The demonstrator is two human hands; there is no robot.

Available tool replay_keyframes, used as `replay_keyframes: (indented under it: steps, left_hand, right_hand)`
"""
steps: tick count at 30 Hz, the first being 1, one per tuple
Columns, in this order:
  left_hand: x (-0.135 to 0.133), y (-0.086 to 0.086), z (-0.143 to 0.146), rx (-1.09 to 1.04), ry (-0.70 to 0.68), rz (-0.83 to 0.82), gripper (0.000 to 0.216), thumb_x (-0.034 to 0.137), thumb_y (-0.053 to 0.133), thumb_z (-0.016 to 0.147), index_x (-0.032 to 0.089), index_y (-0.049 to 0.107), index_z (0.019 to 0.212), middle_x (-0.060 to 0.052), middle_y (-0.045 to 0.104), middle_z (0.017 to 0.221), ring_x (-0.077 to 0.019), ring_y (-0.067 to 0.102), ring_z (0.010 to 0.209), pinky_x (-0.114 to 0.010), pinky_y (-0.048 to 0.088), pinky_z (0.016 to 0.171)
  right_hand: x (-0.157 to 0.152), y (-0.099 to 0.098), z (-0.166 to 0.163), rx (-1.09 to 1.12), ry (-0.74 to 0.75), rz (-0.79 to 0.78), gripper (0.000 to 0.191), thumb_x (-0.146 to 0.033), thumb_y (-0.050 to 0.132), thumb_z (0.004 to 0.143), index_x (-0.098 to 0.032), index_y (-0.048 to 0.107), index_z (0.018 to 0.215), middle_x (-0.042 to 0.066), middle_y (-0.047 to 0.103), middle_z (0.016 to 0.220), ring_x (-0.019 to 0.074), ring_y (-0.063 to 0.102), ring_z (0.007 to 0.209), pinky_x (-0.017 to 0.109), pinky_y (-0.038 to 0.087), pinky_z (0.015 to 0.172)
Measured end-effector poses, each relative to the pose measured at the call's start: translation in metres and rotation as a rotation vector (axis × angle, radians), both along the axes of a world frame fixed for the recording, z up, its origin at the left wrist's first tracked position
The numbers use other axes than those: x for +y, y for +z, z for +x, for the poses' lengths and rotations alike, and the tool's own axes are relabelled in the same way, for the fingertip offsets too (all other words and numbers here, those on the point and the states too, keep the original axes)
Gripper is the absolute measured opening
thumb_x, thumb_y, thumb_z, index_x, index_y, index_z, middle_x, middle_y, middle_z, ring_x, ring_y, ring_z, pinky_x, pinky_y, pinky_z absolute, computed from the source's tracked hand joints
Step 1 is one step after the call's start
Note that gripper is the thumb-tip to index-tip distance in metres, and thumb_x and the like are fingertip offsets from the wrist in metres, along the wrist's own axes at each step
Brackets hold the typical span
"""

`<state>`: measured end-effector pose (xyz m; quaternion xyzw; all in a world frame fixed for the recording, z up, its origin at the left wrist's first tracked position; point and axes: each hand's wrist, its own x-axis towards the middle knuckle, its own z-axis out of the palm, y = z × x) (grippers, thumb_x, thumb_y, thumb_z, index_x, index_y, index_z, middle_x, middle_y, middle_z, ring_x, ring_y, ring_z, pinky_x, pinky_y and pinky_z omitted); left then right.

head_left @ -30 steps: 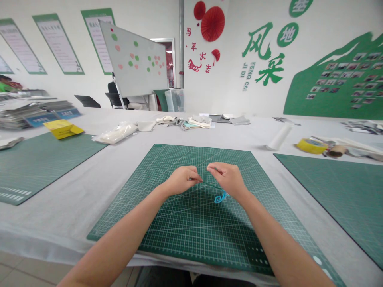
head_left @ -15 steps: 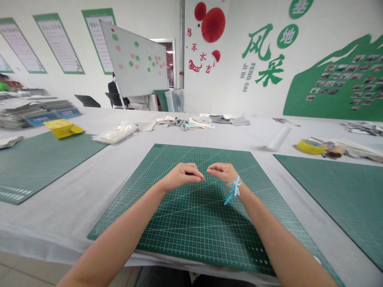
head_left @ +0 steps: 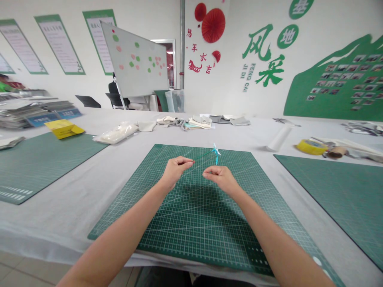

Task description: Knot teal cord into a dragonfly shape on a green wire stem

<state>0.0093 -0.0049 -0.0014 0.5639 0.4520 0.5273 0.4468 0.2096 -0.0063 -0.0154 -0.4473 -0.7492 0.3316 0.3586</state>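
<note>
My left hand (head_left: 177,169) pinches the end of a thin green stem between thumb and fingers. At the stem's far tip is a small blue-and-white craft flower (head_left: 216,151), with a light blue part hanging down; it looks beaded, but is too small to be sure. The stem slants up to the right, above the green cutting mat (head_left: 194,223). My right hand (head_left: 220,177) is just below the flower, apart from it, thumb and fingertips pressed together. Whether anything thin is between those fingertips is too small to see.
Other cutting mats lie left (head_left: 54,163) and right (head_left: 335,187). Behind are a plastic bag (head_left: 116,133), fabric scraps (head_left: 200,121), a yellow packet (head_left: 64,128), a white roll (head_left: 279,137) and a yellow tape roll (head_left: 311,146). Paper stacks (head_left: 20,113) stand far left.
The flower has swung from beside my right wrist up and away, to beyond my right hand. My left hand has moved slightly left and up, still pinching the stem.
</note>
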Motion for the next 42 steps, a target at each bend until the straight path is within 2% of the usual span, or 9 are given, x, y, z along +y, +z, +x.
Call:
replay_keyframes:
  steps: [4, 10, 14, 20, 29, 35, 39, 42]
  left_hand:
    - [0.0, -0.001, 0.001, 0.007, 0.012, 0.011, 0.014, 0.025, 0.069, 0.069, 0.016, 0.073, 0.078, -0.005, 0.069, 0.079, -0.0133, 0.057, 0.068, -0.026, 0.043, 0.062]
    - [0.004, -0.007, 0.0, 0.103, 0.06, 0.092, 0.012, 0.024, 0.067, 0.071, 0.018, 0.073, 0.079, -0.004, 0.068, 0.076, -0.016, 0.06, 0.075, -0.028, 0.046, 0.068]
    - [0.007, -0.013, -0.004, 0.275, 0.113, 0.199, 0.012, 0.022, 0.064, 0.074, 0.019, 0.074, 0.08, -0.003, 0.067, 0.076, -0.016, 0.06, 0.075, -0.029, 0.045, 0.07]
    - [0.005, -0.013, -0.004, 0.558, 0.132, 0.313, 0.014, 0.017, 0.061, 0.077, 0.021, 0.074, 0.079, -0.001, 0.063, 0.07, -0.0135, 0.058, 0.07, -0.027, 0.043, 0.068]
    - [-0.003, -0.011, 0.0, 0.712, -0.12, 0.409, 0.02, 0.019, 0.056, 0.082, 0.024, 0.075, 0.086, -0.002, 0.063, 0.077, -0.016, 0.059, 0.076, -0.028, 0.044, 0.07]
    - [-0.009, -0.007, 0.001, 0.766, -0.285, 0.455, 0.019, 0.022, 0.056, 0.083, 0.024, 0.075, 0.086, -0.003, 0.062, 0.076, -0.0156, 0.058, 0.075, -0.026, 0.043, 0.068]
    - [-0.012, -0.003, 0.002, 0.739, -0.388, 0.438, 0.021, 0.021, 0.055, 0.084, 0.023, 0.075, 0.087, -0.003, 0.064, 0.078, -0.0151, 0.059, 0.075, -0.025, 0.044, 0.07]
    - [-0.012, -0.001, 0.001, 0.688, -0.444, 0.424, 0.021, 0.018, 0.055, 0.083, 0.022, 0.075, 0.087, -0.003, 0.065, 0.08, -0.0147, 0.06, 0.075, -0.026, 0.044, 0.071]
  right_hand:
    - [-0.001, 0.0, -0.002, -0.065, -0.032, 0.043, 0.018, -0.033, 0.059, 0.079, -0.019, 0.067, 0.071, -0.003, 0.055, 0.058, 0.0108, 0.043, 0.053, 0.024, 0.032, 0.055]
    - [-0.009, 0.001, -0.008, -0.226, -0.037, 0.191, 0.017, -0.028, 0.055, 0.084, -0.022, 0.067, 0.074, -0.004, 0.063, 0.062, 0.0115, 0.052, 0.057, 0.024, 0.035, 0.058]
    - [-0.02, 0.003, -0.014, -0.321, -0.008, 0.344, 0.018, -0.026, 0.051, 0.087, -0.024, 0.067, 0.079, -0.003, 0.069, 0.073, 0.0123, 0.06, 0.065, 0.023, 0.039, 0.062]
    - [-0.027, 0.002, -0.016, -0.24, -0.026, 0.534, 0.023, -0.027, 0.046, 0.091, -0.023, 0.069, 0.09, 0.001, 0.073, 0.089, 0.0142, 0.066, 0.08, 0.023, 0.045, 0.072]
    - [-0.027, 0.01, -0.007, -0.287, -0.142, 0.573, 0.029, -0.031, 0.043, 0.092, -0.024, 0.071, 0.095, 0.004, 0.073, 0.086, 0.0172, 0.065, 0.075, 0.028, 0.046, 0.072]
    - [-0.02, 0.011, 0.0, -0.259, -0.158, 0.589, 0.026, -0.03, 0.046, 0.091, -0.023, 0.071, 0.092, 0.003, 0.073, 0.092, 0.0175, 0.067, 0.084, 0.027, 0.047, 0.077]
    - [-0.016, 0.011, 0.003, -0.23, -0.159, 0.534, 0.023, -0.03, 0.048, 0.09, -0.024, 0.071, 0.091, 0.002, 0.073, 0.094, 0.0177, 0.066, 0.087, 0.027, 0.046, 0.077]
    - [-0.01, 0.012, 0.006, -0.185, -0.16, 0.443, 0.021, -0.03, 0.051, 0.088, -0.023, 0.071, 0.086, 0.002, 0.072, 0.088, 0.0165, 0.064, 0.079, 0.027, 0.044, 0.072]
